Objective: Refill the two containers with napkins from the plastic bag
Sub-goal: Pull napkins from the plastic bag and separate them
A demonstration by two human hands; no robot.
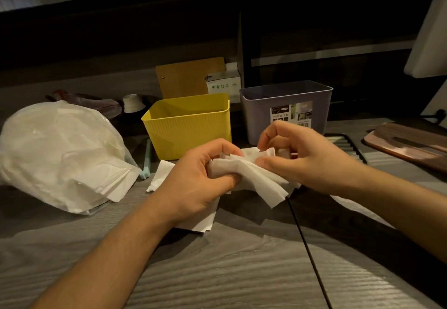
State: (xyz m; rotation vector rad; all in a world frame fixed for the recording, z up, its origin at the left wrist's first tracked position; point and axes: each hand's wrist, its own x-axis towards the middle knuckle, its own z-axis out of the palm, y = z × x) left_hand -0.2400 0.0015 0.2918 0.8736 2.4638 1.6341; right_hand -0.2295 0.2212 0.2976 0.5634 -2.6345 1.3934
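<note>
a: at a grey wood-grain table [242,272], a person's left hand [193,182] grips a bunch of white napkins [254,175], fingers curled over the top and thumb underneath.

b: and the right hand [300,156]?

a: its thumb and fingertips pinch the upper edge of the same bunch, the fingers bent, not spread. the napkins fan out below both hands, loose corners hanging toward the tabletop.

b: where do the containers stand?

a: just beyond the hands. the yellow container [188,124] sits left of centre, the grey-purple container [285,110] to its right with a printed label on its front wall. they stand near each other but apart. from this angle no napkins show inside either one; the floor of each is hidden.

b: the plastic bag?

a: the plastic bag [55,151] lies at the far left of the table, full of white napkins, its mouth facing the hands with several sheets spilling out. one loose napkin [160,175] lies flat on the table between the bag and the left hand, in front of the yellow container.

b: anything else in frame?

a: a thin black cable [307,248] runs down the table from under the hands. a brown board [188,78] and a small white box [223,84] stand behind the containers, and a dark wooden tray [411,144] lies at the right edge.
</note>
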